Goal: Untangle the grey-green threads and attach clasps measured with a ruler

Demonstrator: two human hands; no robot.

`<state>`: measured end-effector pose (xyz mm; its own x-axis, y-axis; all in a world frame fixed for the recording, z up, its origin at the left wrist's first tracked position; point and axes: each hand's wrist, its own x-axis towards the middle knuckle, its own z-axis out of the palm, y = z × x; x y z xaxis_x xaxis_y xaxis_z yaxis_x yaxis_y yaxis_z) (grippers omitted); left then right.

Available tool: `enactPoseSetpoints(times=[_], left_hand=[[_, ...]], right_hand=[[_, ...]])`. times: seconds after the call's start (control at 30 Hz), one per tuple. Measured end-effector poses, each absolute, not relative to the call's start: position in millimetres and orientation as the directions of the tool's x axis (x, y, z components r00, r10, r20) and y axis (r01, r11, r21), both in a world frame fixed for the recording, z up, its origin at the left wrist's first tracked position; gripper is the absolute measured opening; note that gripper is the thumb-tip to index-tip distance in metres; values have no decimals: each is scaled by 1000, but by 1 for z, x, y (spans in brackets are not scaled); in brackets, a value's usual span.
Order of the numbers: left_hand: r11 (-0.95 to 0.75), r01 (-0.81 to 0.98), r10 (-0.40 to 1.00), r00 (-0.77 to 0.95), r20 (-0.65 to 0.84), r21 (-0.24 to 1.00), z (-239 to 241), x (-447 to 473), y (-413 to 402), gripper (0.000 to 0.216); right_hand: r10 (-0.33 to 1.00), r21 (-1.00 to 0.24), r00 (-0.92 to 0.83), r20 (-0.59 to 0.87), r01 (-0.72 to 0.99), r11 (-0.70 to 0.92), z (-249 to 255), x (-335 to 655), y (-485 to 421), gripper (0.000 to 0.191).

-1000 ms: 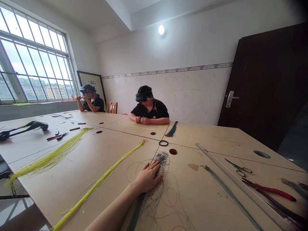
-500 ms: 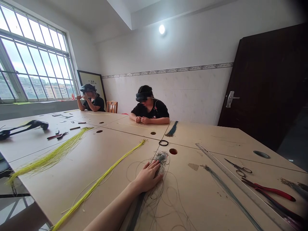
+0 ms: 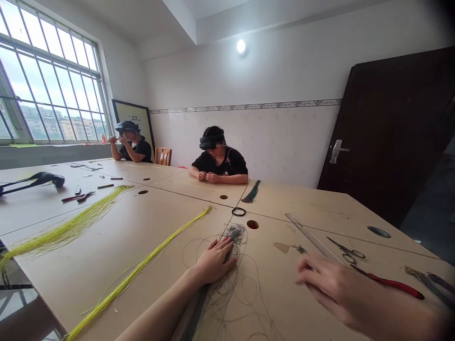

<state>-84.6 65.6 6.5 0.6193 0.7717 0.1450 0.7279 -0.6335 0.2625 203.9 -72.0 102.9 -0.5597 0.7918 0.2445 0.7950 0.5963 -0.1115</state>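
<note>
My left hand point(image 3: 216, 259) lies flat on a tangled bundle of thin dark grey cords point(image 3: 236, 233), fingers together and stretched forward. Loose loops of cord spread around it, and a thicker grey strand runs under the wrist toward the near edge. At the right, my right hand point(image 3: 327, 284) is over the tip of a second grey cord bundle point(image 3: 299, 248); its fingers are curled in and slightly blurred. What they hold, if anything, is hidden, and most of that bundle is covered by the hand.
A yellow cord bundle point(image 3: 149, 265) stretches along the left, with a wider yellow one point(image 3: 71, 227) beyond. To the right lie a ruler point(image 3: 307, 233), scissors point(image 3: 346, 251) and red-handled pliers point(image 3: 394, 284). A black ring point(image 3: 238, 211) rests near a table hole point(image 3: 252, 224). Two people sit across the table.
My right hand has come into view from the right and is over the second grey cord bundle. The left hand stays on the tangled cords. The view has shifted slightly.
</note>
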Motion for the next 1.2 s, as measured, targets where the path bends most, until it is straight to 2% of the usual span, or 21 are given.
enactPoseSetpoints(times=[0.07, 0.17, 0.27, 0.47, 0.8, 1.2], left_hand=[[-638, 724, 768, 622, 151, 261, 5, -84, 67, 57], [-650, 713, 758, 631, 166, 261, 2, -84, 69, 55], [-666, 700, 745, 642, 181, 256, 1, -84, 70, 56], [-650, 706, 757, 634, 159, 281, 3, -83, 68, 59], [-652, 694, 755, 630, 182, 306, 0, -82, 68, 59], [-654, 687, 753, 627, 196, 316, -1, -81, 69, 57]], right_hand=[[769, -134, -614, 177, 759, 637, 109, 177, -29, 25], [767, -110, -615, 183, 763, 637, 104, 138, 40, 21], [837, -89, -533, 125, 834, 545, 89, 109, 99, 21], [891, -78, -453, 32, 888, 454, 67, 74, 170, 19], [919, -39, -369, -138, 929, 367, 50, 51, 216, 20], [913, -41, -386, -134, 922, 384, 74, 46, 215, 23]])
